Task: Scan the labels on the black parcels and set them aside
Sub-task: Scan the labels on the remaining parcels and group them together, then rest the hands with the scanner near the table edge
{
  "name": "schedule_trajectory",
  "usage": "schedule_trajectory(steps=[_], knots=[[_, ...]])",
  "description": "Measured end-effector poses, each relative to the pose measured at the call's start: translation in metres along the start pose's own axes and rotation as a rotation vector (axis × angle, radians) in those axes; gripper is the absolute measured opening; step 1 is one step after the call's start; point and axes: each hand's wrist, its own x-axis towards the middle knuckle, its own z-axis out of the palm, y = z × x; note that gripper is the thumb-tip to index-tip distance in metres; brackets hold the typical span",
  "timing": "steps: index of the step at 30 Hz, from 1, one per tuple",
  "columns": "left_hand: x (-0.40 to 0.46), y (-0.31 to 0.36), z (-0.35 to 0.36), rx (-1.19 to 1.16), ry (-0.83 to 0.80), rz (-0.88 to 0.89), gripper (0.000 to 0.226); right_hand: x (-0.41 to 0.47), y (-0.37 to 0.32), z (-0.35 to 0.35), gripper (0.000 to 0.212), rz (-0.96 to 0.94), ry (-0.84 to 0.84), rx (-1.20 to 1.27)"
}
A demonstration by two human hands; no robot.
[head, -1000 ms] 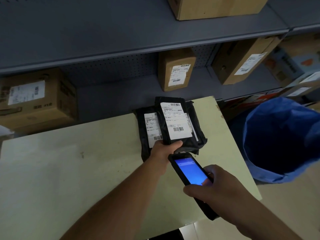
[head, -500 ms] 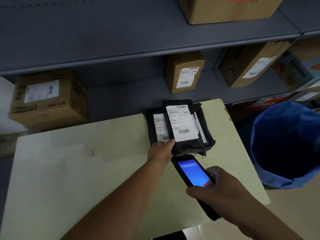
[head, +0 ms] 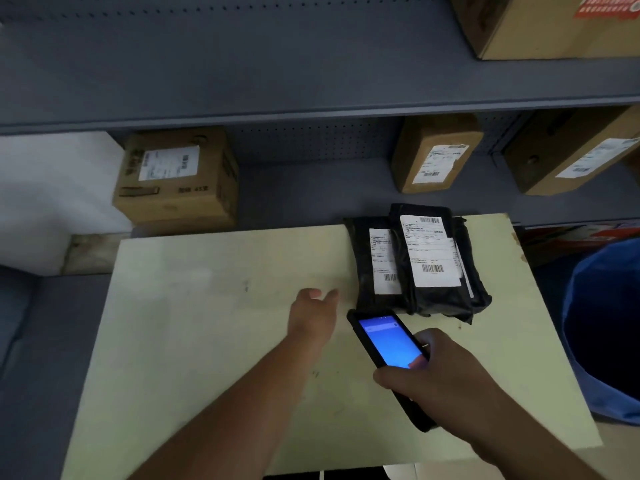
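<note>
Your right hand (head: 446,382) has its grip closed round the handheld scanner (head: 389,344), blue screen lit, its head just short of the black parcels (head: 433,299). Your left hand (head: 313,313) hangs over the pale table (head: 207,323), fingers loosely spread, grip empty, just beside the stack. Parcels overlap at the table's far right, white labels (head: 429,251) up; cardboard boxes (head: 176,178) on the grey shelf beyond.

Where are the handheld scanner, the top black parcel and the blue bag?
handheld scanner (head: 389,341), head view, on its lit blue screen.
top black parcel (head: 431,252), head view, on its white label.
blue bag (head: 585,341), head view, on its left outer wall.
</note>
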Motion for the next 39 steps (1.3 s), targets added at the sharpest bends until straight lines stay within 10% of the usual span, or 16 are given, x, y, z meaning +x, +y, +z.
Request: schedule_trajectory(steps=[39], knots=[[-0.012, -0.126, -0.122, 0.422, 0.016, 0.186, 0.050, 0.046, 0.015, 0.174, 0.053, 0.094, 0.077, -0.114]])
